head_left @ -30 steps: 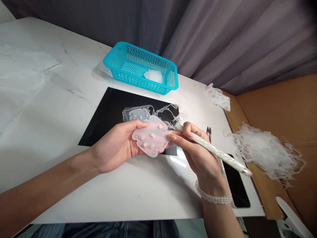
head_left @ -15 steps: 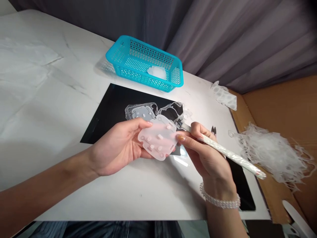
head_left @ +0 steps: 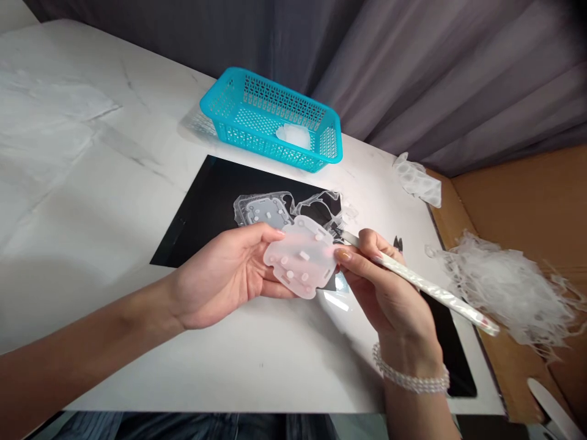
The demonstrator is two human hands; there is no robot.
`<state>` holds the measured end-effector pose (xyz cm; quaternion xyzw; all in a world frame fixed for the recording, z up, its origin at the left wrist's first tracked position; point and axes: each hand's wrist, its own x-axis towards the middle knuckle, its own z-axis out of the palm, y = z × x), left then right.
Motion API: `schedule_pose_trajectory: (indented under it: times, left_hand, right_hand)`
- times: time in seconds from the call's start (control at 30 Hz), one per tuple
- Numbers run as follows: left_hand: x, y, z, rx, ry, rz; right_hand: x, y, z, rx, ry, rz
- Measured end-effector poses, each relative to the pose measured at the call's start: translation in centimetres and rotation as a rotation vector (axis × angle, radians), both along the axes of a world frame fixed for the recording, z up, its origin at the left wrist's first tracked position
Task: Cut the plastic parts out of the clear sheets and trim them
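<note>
A frosted translucent silicone piece (head_left: 302, 260) with small raised pegs and slots is held in front of me. My left hand (head_left: 238, 263) grips its left side, thumb on top and fingers underneath. At its right edge, the thumb and a finger of my right hand (head_left: 380, 275) touch the piece. That same hand is closed around a long slim tool with a pearly white handle (head_left: 435, 290); its metal end points left, and its exact kind is unclear. Just behind, a second similar piece (head_left: 268, 211) with thin clear flash (head_left: 316, 198) around it lies on a black mat (head_left: 197, 208).
A blue perforated basket (head_left: 270, 146) at the back holds a whitish translucent piece (head_left: 296, 135). Stringy clear scraps (head_left: 509, 287) are heaped at the cardboard box (head_left: 527, 195) on the right. A perforated offcut (head_left: 419, 180) and dark pointed tips (head_left: 398, 243) lie nearby.
The silicone piece has shifted slightly right and turned a little in my hands. The fingers of my left hand show less beneath it. The whole view has drifted slightly.
</note>
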<state>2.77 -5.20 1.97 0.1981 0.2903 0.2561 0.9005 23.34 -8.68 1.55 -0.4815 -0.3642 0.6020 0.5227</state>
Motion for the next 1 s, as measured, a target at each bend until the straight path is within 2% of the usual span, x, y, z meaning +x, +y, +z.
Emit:
schedule_pose_trajectory:
  times: [0.1, 0.17, 0.23, 0.3, 0.37, 0.47, 0.53, 0.67, 0.8, 1.0]
  left_hand:
    - [0.0, 0.1, -0.5, -0.029, 0.051, 0.082]
    - [0.1, 0.1, -0.7, -0.055, 0.073, 0.129]
    - [0.1, 0.1, -0.7, -0.065, 0.035, 0.110]
    - [0.2, 0.1, -0.6, -0.037, -0.055, 0.061]
    - [0.1, 0.1, -0.5, 0.000, -0.144, 0.024]
    - [0.0, 0.2, -0.5, 0.016, -0.221, -0.017]
    - [-0.2, 0.1, -0.6, 0.012, -0.252, -0.046]
    - [-0.4, -0.1, -0.6, 0.000, -0.334, -0.083]
    - [-0.6, -0.2, -0.5, -0.004, -0.439, -0.103]
    - [-0.6, -0.2, -0.9, -0.025, -0.452, -0.127]
  right_hand:
    - [-0.1, -0.2, -0.2, 0.128, -0.104, -0.151]
    - [-0.6, -0.7, -0.1, 0.243, -0.273, -0.255]
    - [-1.3, -1.3, 0.2, 0.299, -0.438, -0.220]
    - [-1.9, -1.8, 0.5, 0.291, -0.499, -0.089]
    - [-1.9, -1.9, 0.7, 0.303, -0.452, -0.049]
    - [-1.0, -1.4, 0.5, 0.338, -0.333, -0.218]
    - [-0.2, -0.9, 0.2, 0.302, -0.261, -0.275]
    - [0.6, -0.5, -0.2, 0.216, -0.153, -0.227]
    - [0.5, -0.7, -0.1, 0.207, -0.090, -0.199]
    - [0.2, -0.7, 0.1, 0.196, -0.061, -0.185]
